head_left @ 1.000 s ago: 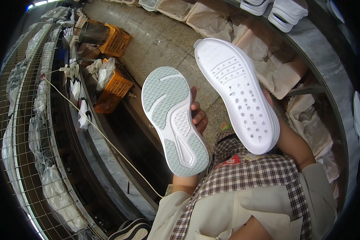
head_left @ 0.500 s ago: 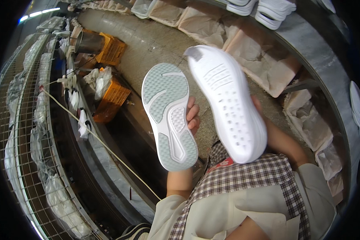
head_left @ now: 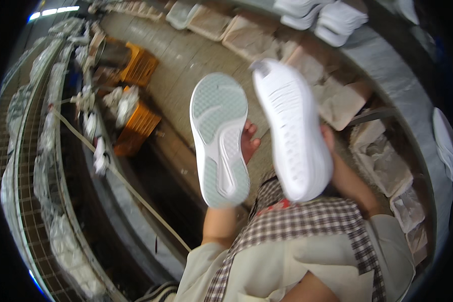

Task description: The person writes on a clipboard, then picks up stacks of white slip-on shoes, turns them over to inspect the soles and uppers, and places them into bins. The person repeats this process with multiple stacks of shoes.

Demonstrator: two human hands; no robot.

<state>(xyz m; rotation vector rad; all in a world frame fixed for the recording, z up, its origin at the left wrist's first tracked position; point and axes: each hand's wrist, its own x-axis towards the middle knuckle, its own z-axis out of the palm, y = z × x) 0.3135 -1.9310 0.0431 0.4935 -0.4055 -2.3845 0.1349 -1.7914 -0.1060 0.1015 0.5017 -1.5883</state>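
My left hand (head_left: 249, 142) grips a shoe sole (head_left: 199, 151) from behind, its fingers curling at the right edge. The patterned underside faces me, white with pale grey-green textured pads. Close to its right, a white shoe midsole (head_left: 299, 131) with slots and rows of small holes is held in my right hand (head_left: 327, 138). Most of that hand is hidden behind the midsole; a little of it shows at the right edge. A thin greyish piece sticks out at the midsole's far tip. Both pieces are raised in front of my checked apron (head_left: 292, 224), apart from each other.
Paper-lined bins (head_left: 382, 161) curve along the right, below a grey bench (head_left: 382, 55) bearing stacked white soles (head_left: 340, 22). Orange crates (head_left: 138, 128) stand to the left. A wire-mesh rack (head_left: 22, 166) and a pale cord (head_left: 136, 191) run along that side.
The sole in my left hand has shifted right and slightly up. The midsole's far tip has moved right, and it has turned a little. Both stay held.
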